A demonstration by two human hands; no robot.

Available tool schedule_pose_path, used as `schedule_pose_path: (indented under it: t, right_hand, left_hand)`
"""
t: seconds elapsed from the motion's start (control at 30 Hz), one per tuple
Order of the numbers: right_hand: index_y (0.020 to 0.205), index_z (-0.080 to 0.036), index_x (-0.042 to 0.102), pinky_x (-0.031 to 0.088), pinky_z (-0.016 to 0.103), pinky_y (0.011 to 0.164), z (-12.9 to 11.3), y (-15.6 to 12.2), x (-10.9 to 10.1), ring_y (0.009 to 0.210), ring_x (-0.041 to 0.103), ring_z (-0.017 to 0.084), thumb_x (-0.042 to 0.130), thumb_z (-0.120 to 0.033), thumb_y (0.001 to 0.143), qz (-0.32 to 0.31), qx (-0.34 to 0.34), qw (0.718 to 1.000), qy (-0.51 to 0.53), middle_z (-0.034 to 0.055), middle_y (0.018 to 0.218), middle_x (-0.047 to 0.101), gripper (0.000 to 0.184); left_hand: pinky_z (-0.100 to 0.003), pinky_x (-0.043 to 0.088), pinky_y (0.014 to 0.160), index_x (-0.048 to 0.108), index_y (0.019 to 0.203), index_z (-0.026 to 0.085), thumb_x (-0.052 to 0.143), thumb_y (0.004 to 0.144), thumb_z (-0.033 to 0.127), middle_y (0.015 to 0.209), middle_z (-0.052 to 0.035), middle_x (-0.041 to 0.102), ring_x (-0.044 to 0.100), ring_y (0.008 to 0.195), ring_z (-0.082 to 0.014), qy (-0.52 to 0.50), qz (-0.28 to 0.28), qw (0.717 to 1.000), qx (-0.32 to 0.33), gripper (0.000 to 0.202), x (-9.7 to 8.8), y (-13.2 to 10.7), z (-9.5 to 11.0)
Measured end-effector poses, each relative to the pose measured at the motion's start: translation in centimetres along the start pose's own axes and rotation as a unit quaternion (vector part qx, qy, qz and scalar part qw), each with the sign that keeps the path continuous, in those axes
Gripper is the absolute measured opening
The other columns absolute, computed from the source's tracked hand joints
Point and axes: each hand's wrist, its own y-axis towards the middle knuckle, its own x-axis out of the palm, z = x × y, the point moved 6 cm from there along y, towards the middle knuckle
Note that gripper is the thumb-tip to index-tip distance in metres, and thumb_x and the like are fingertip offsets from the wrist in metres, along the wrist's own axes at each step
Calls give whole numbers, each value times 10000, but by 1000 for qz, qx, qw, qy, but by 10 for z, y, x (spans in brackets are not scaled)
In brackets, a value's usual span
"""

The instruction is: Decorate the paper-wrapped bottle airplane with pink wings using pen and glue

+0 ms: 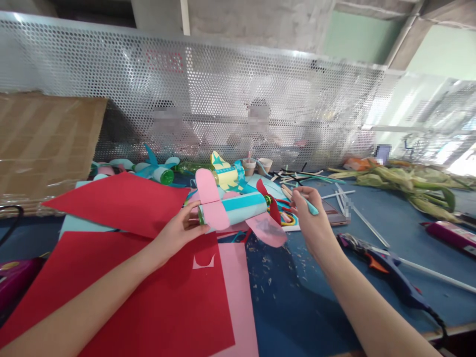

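My left hand (186,224) grips the bottom end of a toy plane (240,210) made from a green bottle, its fingers closed around that end. Light and bright blue paper wraps the bottle, and pink paper pieces stick out from it. A red propeller-like piece (274,210) sits by the bottle's neck. To the right, my right hand (309,218) is closed on a light teal pen (311,207), held a little away from the plane. Beneath my left arm lie red paper sheets (159,297) and a pink sheet (238,287).
A glue gun (390,275) with a cord lies at the right, near white sticks (366,223). Corn husks (405,186) are heaped behind. Other bottle planes (154,168) and paper cups (265,165) stand at the back, before a perforated metal screen (223,89). Cardboard (44,148) leans at left.
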Motion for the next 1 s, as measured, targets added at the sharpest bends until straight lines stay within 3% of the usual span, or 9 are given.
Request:
schedule_pose_path:
  t: [0.13,0.33,0.53,0.8,1.0]
  right_hand:
    - [905,-248,495,513,286,664,-8,-5,6,697,524,115,603,-478,775,-23,-6,997,69,-53,748,489,286]
    - [900,-231,493,517,307,662,13,-7,16,678,508,112,661,-554,685,-77,114,989,56,-47,781,518,422]
    - [896,-237,522,452,273,651,13,2,5,712,526,124,610,-559,730,-30,58,998,-4,-34,806,524,373]
    - [885,-238,502,440,270,641,10,0,6,696,526,125,595,-545,754,-31,55,998,12,-39,783,519,346]
    - [919,-244,504,459,292,720,2,0,0,751,552,132,583,-511,791,9,20,999,30,-38,779,528,306]
  left_hand:
    - [-458,487,915,485,1258,273,763,632,480,1151,-71,642,609,1067,-297,-1,8,1000,3,716,-1,-1,2]
    - [-473,464,945,487,1242,256,758,640,478,1152,-86,644,604,1079,-307,-6,16,1000,18,696,-2,0,1]
    - [-472,451,970,495,1238,257,758,646,488,1163,-89,650,596,1107,-313,-4,22,999,27,688,-3,0,4]
    - [-488,469,945,487,1253,253,754,638,527,1165,-101,649,599,1103,-327,1,19,999,32,724,-2,-1,4]
    - [-464,483,921,458,1274,251,742,672,467,1149,-96,627,612,1067,-297,17,2,999,34,701,0,-1,5]
